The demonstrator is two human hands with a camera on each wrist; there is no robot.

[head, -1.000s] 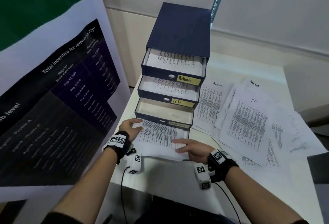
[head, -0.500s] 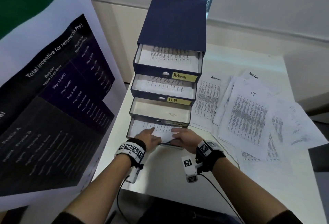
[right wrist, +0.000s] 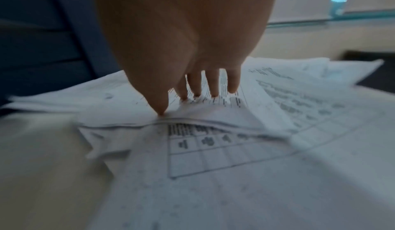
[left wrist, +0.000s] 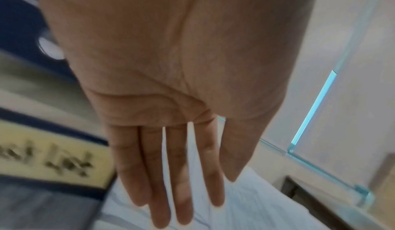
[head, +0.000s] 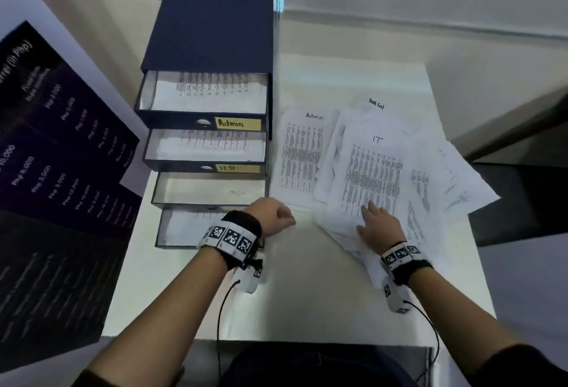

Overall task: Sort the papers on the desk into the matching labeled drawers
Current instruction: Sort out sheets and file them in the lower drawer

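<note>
A blue drawer unit [head: 212, 24] stands at the desk's back left with its drawers pulled out in steps. The Admin drawer [head: 238, 123] and the HR drawer [head: 242, 168] hold printed sheets. The third drawer [head: 209, 186] looks bare, and the bottom drawer [head: 184, 226] holds a sheet. Loose papers lie to the right, with an IT sheet [head: 373, 171] on top and an Admin sheet [head: 302, 156] beside it. My right hand [head: 376, 220] [right wrist: 192, 90] presses its fingertips on the IT sheet [right wrist: 213, 108], thumb at the sheet's near edge. My left hand [head: 272, 216] [left wrist: 171, 166] hovers empty, fingers straight, by the bottom drawer's right corner.
A large dark poster [head: 61, 171] leans along the left side of the white desk [head: 276, 294]. A dark surface [head: 522, 202] borders the desk on the right. A blurred yellow drawer label [left wrist: 53, 157] shows in the left wrist view.
Both hands have left the bottom drawer, where a sheet now lies. The right hand moved right onto the IT sheet; the left hand moved right past the drawer's corner.
</note>
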